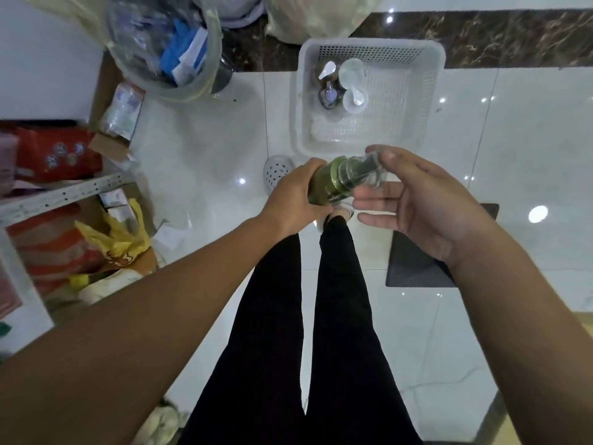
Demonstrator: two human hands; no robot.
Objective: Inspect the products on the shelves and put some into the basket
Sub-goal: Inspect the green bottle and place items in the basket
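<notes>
Here, a dark green cylindrical pump bottle with a clear plastic cap [345, 181] held level just short of the near rim of the white perforated plastic basket [430, 91] on the glossy white tiled floor. Left hand [296, 195] wrapped round the bottle's lower body, fingers curled about it. Right hand [414, 200] at the capped end, fingers mostly straight and spread, thumb over the cap, fingertips [361, 200] lying against or just under it; a real grip there not discernible. Long axis running roughly left to right and a little upward toward the basket, cap end nearer the basket's near rim than the base. Inside the basket, toward its far left corner, a few small clear-capped bottles [341, 86] standing close together, with bare mesh bottom to their right. Left of the basket, a metal shelf rack [64, 191] with red packages. Likely still inspecting; the drop probably a short forward carry, left hand bearing the weight, right hand nearer the basket and only steadying.
</notes>
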